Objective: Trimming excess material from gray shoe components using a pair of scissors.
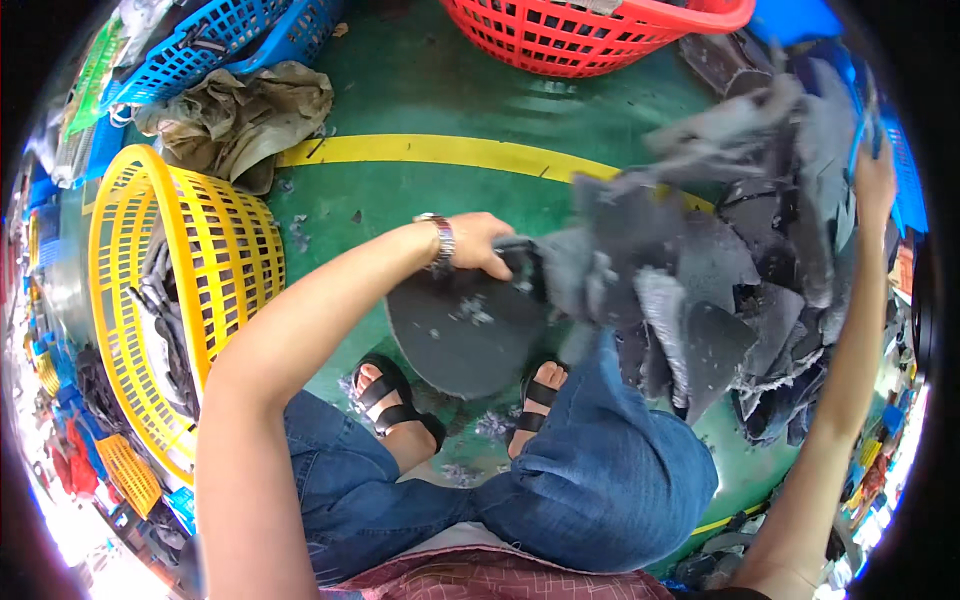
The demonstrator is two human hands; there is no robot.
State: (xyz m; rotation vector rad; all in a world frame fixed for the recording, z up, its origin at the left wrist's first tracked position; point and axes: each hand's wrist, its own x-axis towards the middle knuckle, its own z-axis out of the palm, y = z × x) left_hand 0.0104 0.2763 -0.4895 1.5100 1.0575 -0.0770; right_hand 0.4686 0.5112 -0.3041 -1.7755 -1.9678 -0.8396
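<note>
My left hand (pixel 485 243), a watch on its wrist, is closed on the edge of a dark grey sheet scrap (pixel 465 330). That scrap hangs over the floor between my feet. At the far right my right hand (pixel 876 185) grips the rim of a blue plastic basket (pixel 905 175), which is mostly cut off by the picture's edge. Between my hands lies a heap of grey and black scraps (pixel 715 250), some with pale fuzzy edges. Its upper scraps are smeared by motion. What lies beneath the heap is hidden.
A yellow basket (pixel 225 215) with dark scraps in it leans at my left. Beyond it are a crumpled brownish sack (pixel 245 110) and blue baskets (pixel 215 45). A red basket (pixel 570 35) stands ahead. A yellow line (pixel 440 149) crosses the green floor.
</note>
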